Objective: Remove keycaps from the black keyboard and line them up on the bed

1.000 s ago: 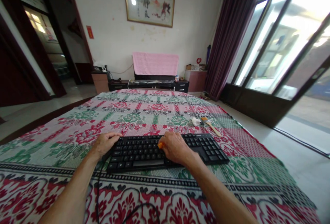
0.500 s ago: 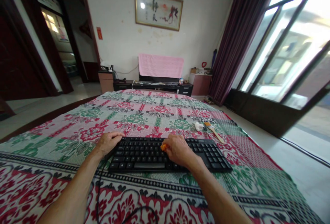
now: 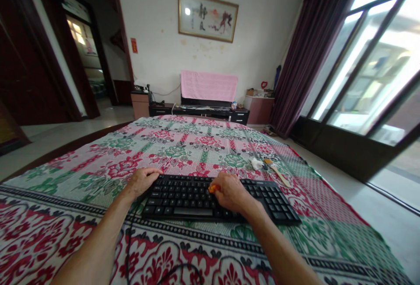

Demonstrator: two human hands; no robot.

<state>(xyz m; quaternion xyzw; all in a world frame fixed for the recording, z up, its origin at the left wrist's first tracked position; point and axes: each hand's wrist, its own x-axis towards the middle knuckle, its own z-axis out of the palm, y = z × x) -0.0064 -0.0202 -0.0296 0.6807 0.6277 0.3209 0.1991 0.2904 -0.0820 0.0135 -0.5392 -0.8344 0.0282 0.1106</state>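
Here's the black keyboard (image 3: pixel 188 199), lower centre of the frame: our left hand (image 3: pixel 144 182) holds its left end; our right hand (image 3: pixel 232 193), grip narrow, pinches an orange wad (image 3: pixel 214 188), perhaps cloth, over the keys (image 3: pixel 183 196).

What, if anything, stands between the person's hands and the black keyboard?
Nothing visible is in the way. The left hand is at the left end of the keyboard; the right hand is over its middle keys, holding a small orange item. The brush and white wad lie beyond the keyboard, toward the right.
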